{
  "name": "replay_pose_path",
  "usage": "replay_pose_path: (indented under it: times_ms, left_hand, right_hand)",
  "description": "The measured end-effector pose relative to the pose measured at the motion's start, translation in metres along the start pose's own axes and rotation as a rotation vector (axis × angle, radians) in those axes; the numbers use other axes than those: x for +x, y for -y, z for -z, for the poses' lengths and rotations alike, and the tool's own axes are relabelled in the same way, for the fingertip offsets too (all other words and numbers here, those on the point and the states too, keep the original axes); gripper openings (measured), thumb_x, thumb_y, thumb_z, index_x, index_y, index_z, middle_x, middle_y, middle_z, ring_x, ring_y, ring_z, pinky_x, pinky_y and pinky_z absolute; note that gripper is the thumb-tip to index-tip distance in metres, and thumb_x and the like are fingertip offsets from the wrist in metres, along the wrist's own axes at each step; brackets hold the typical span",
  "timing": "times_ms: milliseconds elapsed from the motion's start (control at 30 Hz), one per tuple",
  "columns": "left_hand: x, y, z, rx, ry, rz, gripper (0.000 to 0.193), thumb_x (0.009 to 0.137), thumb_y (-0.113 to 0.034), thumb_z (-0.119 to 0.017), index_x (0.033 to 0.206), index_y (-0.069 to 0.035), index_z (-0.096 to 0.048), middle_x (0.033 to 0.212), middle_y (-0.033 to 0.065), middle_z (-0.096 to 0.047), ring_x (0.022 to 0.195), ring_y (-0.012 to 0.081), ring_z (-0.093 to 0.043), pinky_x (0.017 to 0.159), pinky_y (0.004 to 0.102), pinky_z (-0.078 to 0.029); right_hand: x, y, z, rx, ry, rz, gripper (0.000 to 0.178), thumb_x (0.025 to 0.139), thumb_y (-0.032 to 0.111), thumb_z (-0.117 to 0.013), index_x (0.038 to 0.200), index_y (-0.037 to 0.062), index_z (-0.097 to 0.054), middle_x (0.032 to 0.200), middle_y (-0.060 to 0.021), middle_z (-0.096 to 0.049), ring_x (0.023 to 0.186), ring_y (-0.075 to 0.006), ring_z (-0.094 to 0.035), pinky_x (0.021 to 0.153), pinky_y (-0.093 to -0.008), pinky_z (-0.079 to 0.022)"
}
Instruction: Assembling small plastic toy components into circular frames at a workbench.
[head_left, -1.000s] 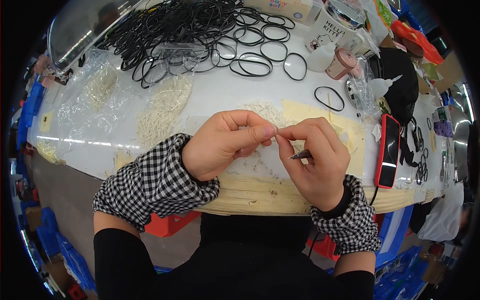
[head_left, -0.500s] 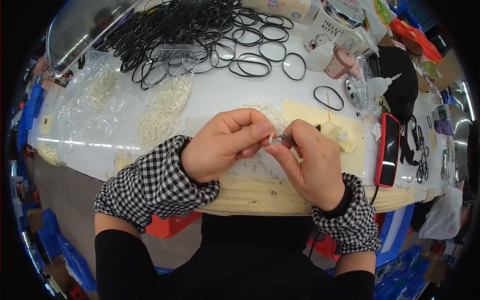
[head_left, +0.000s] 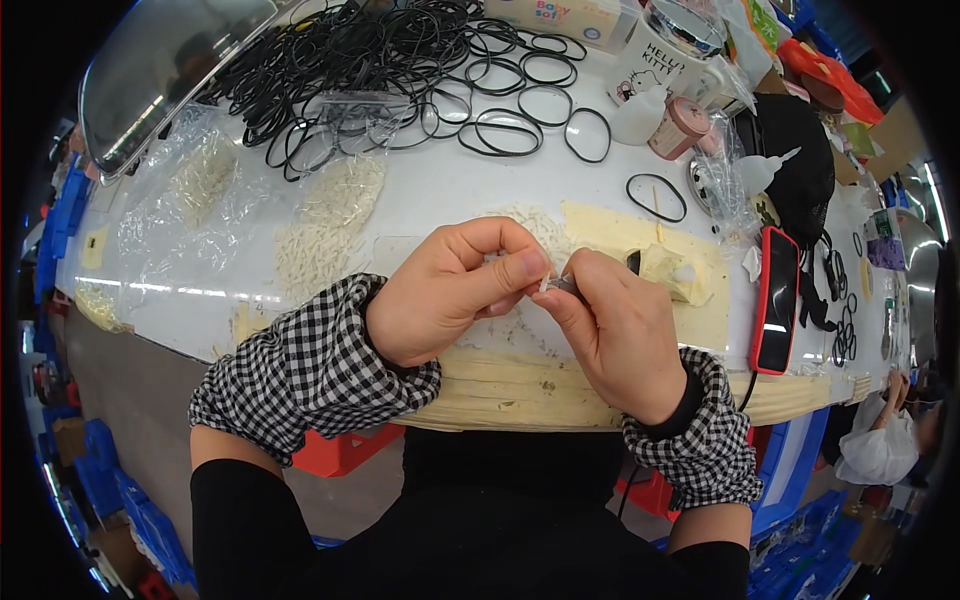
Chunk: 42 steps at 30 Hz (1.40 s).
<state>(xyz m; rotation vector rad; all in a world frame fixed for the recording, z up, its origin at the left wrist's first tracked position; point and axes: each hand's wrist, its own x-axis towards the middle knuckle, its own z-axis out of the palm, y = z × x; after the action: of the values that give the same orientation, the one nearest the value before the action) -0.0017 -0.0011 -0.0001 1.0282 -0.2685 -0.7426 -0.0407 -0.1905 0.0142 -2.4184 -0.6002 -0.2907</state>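
Observation:
Over the middle of the table my left hand (head_left: 440, 295) is closed in a pinch on a small white strip-like piece (head_left: 544, 285). Facing it, my right hand (head_left: 632, 335) is closed around a small grey metal tool (head_left: 568, 284), its exact kind mostly hidden by the fingers. The two sets of fingertips nearly meet at the white piece. Behind my hands lies a pile of similar small white pieces (head_left: 530, 219). Another heap of them (head_left: 318, 250) spreads to the left, spilling from a clear plastic bag (head_left: 345, 190).
A large tangle of black rubber bands (head_left: 345, 60) fills the back. Yellow sheeting (head_left: 712, 320) lies right of my hands, with a crumpled yellow lump (head_left: 672, 275) on it. Farther right lies a red-cased phone (head_left: 776, 300). A white mug (head_left: 650, 65) and pink-labelled jar (head_left: 680, 128) stand behind.
My right hand has shifted slightly left, bringing the grey tool closer to my left fingertips. Less of the white piece shows. At the far right edge another person's arms have come into view.

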Motion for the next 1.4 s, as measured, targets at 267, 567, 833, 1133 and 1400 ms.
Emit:
replay_pose_path:
  times_ms: [267,567,833,1133,1400]
  left_hand:
    - [0.000,0.001,-0.001,0.014,-0.018,-0.022,0.017,0.096,-0.020,-0.056,0.094,-0.003,-0.059,0.076,-0.0029,-0.053,0.063,0.0040,-0.040,0.059,0.0186,-0.035]
    - [-0.001,-0.002,0.000,0.040,-0.044,-0.030,0.017,0.098,-0.020,-0.052,0.090,-0.005,-0.056,0.078,-0.0026,-0.052,0.064,0.0044,-0.038,0.061,0.0188,-0.033]
    - [0.005,-0.005,0.006,-0.135,-0.275,-0.035,0.018,0.094,-0.022,-0.059,0.091,-0.005,-0.058,0.077,-0.0039,-0.054,0.063,0.0020,-0.042,0.058,0.0162,-0.035]
    - [0.005,0.000,0.007,-0.057,-0.295,-0.051,0.018,0.094,-0.022,-0.059,0.091,-0.004,-0.059,0.077,-0.0033,-0.055,0.063,0.0020,-0.044,0.058,0.0161,-0.036]
    - [0.003,-0.005,0.001,-0.051,-0.244,0.047,0.019,0.096,-0.022,-0.052,0.092,-0.004,-0.058,0.085,0.0012,-0.058,0.068,0.0067,-0.047,0.061,0.0190,-0.037]
  right_hand:
    - [0.001,0.001,-0.001,0.021,-0.014,-0.005,0.030,0.089,0.033,-0.062,0.080,0.0066,-0.050,0.066,-0.0071,-0.053,0.054,-0.0268,-0.055,0.046,-0.0358,-0.042]
    - [0.002,0.001,0.002,0.065,0.050,-0.022,0.029,0.088,0.030,-0.063,0.081,0.0056,-0.050,0.066,-0.0083,-0.053,0.056,-0.0274,-0.055,0.048,-0.0357,-0.043]
    - [-0.001,-0.005,-0.008,-0.010,0.066,-0.036,0.017,0.080,0.012,-0.067,0.091,0.0077,-0.055,0.082,-0.0069,-0.053,0.063,-0.0279,-0.058,0.053,-0.0361,-0.047]
    - [0.001,-0.007,-0.014,-0.034,0.085,-0.045,0.022,0.074,0.000,-0.064,0.093,0.0061,-0.055,0.085,-0.0075,-0.054,0.069,-0.0281,-0.059,0.056,-0.0359,-0.048]
    - [0.007,-0.004,-0.001,0.310,-0.097,-0.116,0.024,0.075,-0.011,-0.058,0.096,0.0006,-0.058,0.085,-0.0111,-0.059,0.068,-0.0223,-0.061,0.058,-0.0290,-0.047]
